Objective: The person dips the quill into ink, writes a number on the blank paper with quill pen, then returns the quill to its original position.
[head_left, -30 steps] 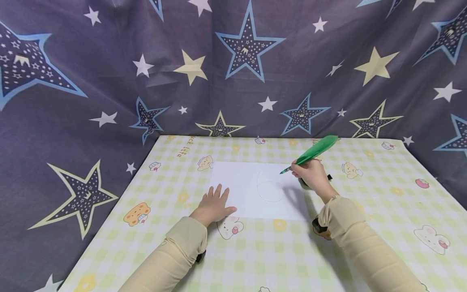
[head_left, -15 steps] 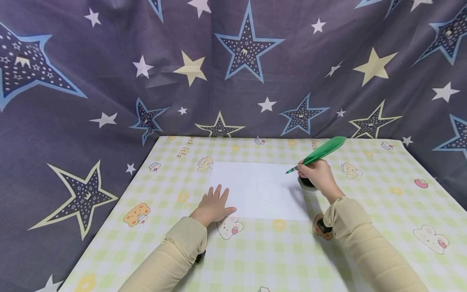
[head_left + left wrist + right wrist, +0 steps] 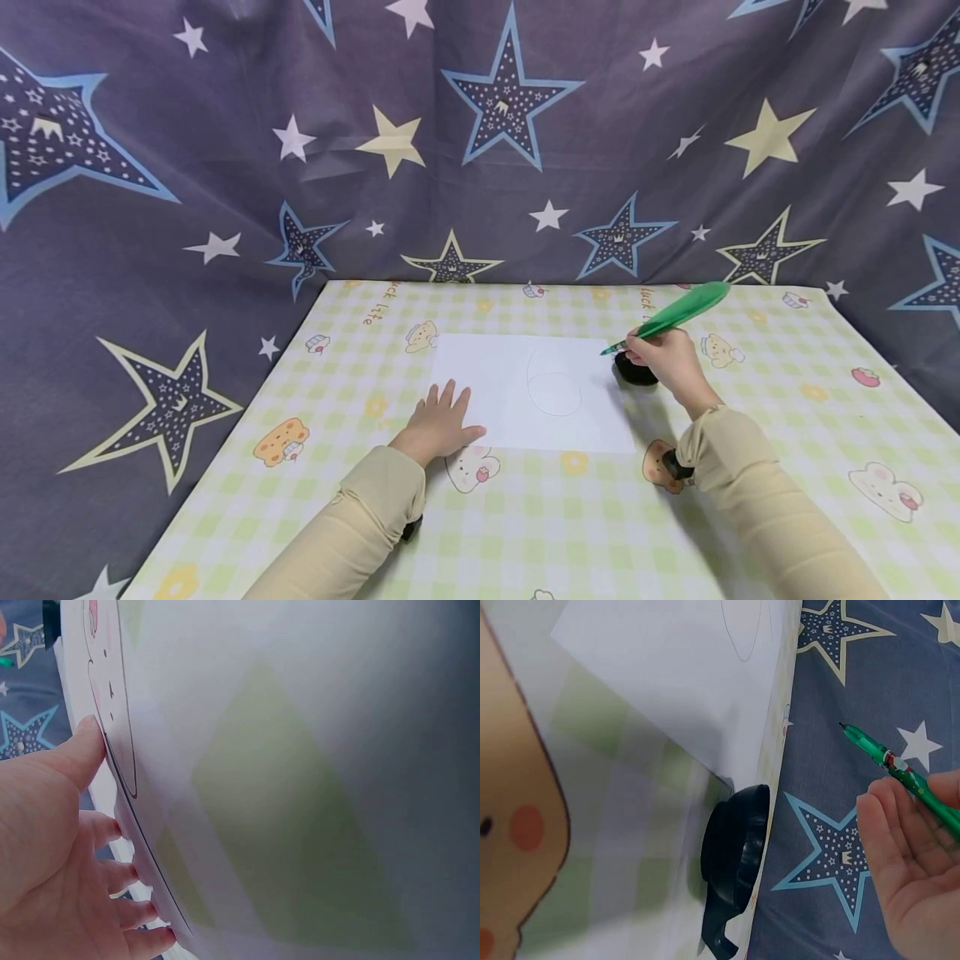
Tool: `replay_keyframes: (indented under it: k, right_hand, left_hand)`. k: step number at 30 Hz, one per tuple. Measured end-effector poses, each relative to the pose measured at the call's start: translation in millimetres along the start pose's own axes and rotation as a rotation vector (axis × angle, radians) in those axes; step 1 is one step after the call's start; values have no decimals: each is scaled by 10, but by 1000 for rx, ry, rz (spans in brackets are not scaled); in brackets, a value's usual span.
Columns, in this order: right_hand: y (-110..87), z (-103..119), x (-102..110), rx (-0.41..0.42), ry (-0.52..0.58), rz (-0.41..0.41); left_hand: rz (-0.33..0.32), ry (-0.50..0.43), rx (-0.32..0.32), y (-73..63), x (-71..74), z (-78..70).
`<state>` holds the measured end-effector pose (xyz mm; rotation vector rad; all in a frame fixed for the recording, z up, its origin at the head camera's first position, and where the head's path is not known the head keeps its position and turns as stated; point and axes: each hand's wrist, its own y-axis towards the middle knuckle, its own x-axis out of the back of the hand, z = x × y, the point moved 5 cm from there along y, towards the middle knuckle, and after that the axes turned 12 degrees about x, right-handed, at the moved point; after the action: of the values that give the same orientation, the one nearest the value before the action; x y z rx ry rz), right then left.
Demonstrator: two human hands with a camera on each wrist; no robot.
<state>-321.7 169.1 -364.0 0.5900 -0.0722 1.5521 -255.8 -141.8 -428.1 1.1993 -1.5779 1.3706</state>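
Observation:
A white sheet of paper point(image 3: 495, 358) lies on the table with a thin line drawn on it, shaped like a 6 point(image 3: 555, 414). Fingers spread, my left hand point(image 3: 441, 423) rests on the sheet's left lower edge. My right hand point(image 3: 667, 360) pinches a green feather pen point(image 3: 684, 312) above the right edge of the paper. In the right wrist view the bare tip of the pen point(image 3: 866, 745) shows, raised off the sheet. Under that hand stands a dark, bowl-shaped thing point(image 3: 739, 851) with a bent stem, right at the paper's corner.
A green-and-white checked cloth point(image 3: 525, 517) with cartoon prints covers the table. Behind it and along the left side hangs a dark curtain point(image 3: 360, 192) with stars. Black devices point(image 3: 678, 465) sit at both wrists.
My right hand has moved right with the feather pen, away from the drawn figure, and more of the dark bowl-shaped thing shows. The left hand stays in place.

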Motion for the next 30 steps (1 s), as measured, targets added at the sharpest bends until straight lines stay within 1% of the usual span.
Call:
replay_keyframes:
  k: [7, 17, 24, 30]
  right_hand:
    - [-9, -32, 90, 8, -2, -21]
    - [-43, -65, 240, 7, 23, -54]
    - [-79, -102, 376, 12, -14, -79]
    - [-109, -138, 477, 14, -5, -91]
  left_hand:
    - [3, 6, 2, 13, -13, 6]
    - [-1, 4, -2, 22, -22, 8]
    - [1, -3, -1, -4, 0, -5]
    - [2, 2, 0, -12, 5, -12]
